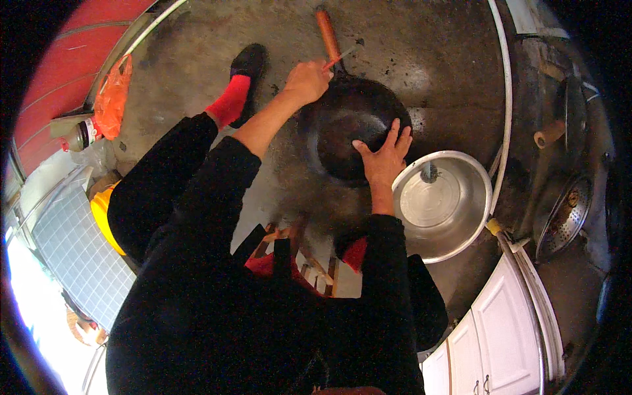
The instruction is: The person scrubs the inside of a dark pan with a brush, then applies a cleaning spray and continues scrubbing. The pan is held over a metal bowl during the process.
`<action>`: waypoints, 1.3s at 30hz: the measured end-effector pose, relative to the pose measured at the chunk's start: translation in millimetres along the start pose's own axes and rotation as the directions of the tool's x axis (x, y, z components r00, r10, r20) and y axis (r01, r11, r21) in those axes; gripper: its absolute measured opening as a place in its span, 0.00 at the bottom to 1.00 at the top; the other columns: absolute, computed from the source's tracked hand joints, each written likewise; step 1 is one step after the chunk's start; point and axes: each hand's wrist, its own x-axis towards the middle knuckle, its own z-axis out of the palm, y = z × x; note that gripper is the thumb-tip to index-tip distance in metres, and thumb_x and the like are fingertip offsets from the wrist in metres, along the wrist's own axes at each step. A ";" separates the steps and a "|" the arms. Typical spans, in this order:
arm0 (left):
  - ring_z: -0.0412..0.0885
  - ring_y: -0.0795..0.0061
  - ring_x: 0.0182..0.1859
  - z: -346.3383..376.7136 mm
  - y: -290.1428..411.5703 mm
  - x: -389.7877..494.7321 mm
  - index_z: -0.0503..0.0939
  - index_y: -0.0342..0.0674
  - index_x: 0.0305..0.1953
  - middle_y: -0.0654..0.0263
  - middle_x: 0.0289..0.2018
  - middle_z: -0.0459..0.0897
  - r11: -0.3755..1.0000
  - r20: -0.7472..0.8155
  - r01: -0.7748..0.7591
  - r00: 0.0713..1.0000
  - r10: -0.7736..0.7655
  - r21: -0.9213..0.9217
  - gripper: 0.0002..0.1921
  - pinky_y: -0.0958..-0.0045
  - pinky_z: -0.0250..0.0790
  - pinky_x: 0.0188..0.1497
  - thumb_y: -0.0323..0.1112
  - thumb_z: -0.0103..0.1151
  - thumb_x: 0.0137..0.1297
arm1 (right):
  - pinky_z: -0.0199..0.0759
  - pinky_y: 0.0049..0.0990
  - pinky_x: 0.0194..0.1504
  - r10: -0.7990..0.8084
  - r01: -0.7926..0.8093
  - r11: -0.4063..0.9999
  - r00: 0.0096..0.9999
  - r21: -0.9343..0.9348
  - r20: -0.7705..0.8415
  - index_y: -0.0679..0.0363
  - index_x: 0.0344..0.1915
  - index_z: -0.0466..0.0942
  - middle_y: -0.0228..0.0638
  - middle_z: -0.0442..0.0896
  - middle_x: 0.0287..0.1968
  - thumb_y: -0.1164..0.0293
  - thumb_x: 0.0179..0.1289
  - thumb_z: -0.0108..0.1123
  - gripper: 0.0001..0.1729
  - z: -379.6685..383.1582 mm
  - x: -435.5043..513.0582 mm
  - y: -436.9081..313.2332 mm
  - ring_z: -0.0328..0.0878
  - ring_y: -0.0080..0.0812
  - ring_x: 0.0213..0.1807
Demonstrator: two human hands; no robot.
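Observation:
A dark wok (340,143) with a wooden handle (327,32) lies on the concrete floor, its handle pointing away from me. I cannot tell surely whether its underside faces up. Beside the handle's base, my left hand (308,83) is closed around a thin tool with a red handle (333,62), likely a screwdriver. Its pale shaft points to the upper right, over the metal neck of the wok. My right hand (386,160) rests on the wok's near right side with fingers spread.
A metal basin (444,232) stands right of the wok, close to my right wrist. Farther right are a perforated metal strainer (565,217) and a white cabinet (508,326). A pale hose (504,74) runs along the right. At left hangs an orange plastic bag (112,106).

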 end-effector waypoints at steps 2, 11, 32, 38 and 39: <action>0.80 0.46 0.48 -18.3 18.8 -17.0 0.73 0.42 0.54 0.48 0.43 0.82 0.994 0.068 -0.063 0.996 0.058 0.086 0.21 0.51 0.71 0.48 0.49 0.52 0.67 | 0.57 0.54 0.65 -0.058 0.062 0.996 0.997 0.067 -0.049 0.48 0.73 0.49 0.51 0.50 0.74 0.40 0.44 0.71 0.62 9.4 7.0 16.0 0.47 0.56 0.74; 0.83 0.54 0.39 -34.1 64.6 -44.2 0.81 0.51 0.44 0.57 0.33 0.84 0.858 0.214 -0.357 0.931 0.295 0.369 0.10 0.55 0.75 0.38 0.38 0.52 0.64 | 0.57 0.54 0.65 -0.066 0.066 0.992 0.998 0.109 -0.005 0.47 0.74 0.48 0.53 0.48 0.74 0.37 0.42 0.70 0.64 11.0 17.2 23.4 0.45 0.58 0.74; 0.81 0.57 0.49 -26.8 88.7 69.4 0.83 0.50 0.47 0.62 0.44 0.84 0.550 0.636 -0.679 0.706 0.311 0.486 0.14 0.54 0.75 0.48 0.42 0.53 0.64 | 0.54 0.72 0.58 -0.031 0.030 0.972 1.000 0.232 0.000 0.43 0.74 0.48 0.48 0.44 0.76 0.40 0.39 0.72 0.64 14.8 17.1 26.6 0.41 0.55 0.76; 0.82 0.56 0.45 -9.0 42.2 32.2 0.80 0.55 0.50 0.60 0.39 0.84 0.723 0.297 -0.527 0.850 0.436 0.446 0.14 0.55 0.75 0.43 0.43 0.53 0.65 | 0.54 0.72 0.57 -0.050 0.051 0.966 0.999 0.253 -0.011 0.43 0.74 0.49 0.48 0.45 0.76 0.39 0.39 0.71 0.64 16.6 14.8 24.3 0.41 0.55 0.76; 0.82 0.57 0.44 -18.4 45.8 27.1 0.80 0.54 0.50 0.60 0.39 0.84 0.736 0.269 -0.501 0.866 0.422 0.456 0.14 0.56 0.75 0.43 0.40 0.54 0.63 | 0.54 0.72 0.57 -0.036 0.039 0.970 0.999 0.242 -0.013 0.43 0.74 0.49 0.48 0.45 0.76 0.38 0.39 0.71 0.64 17.7 14.9 26.1 0.41 0.55 0.76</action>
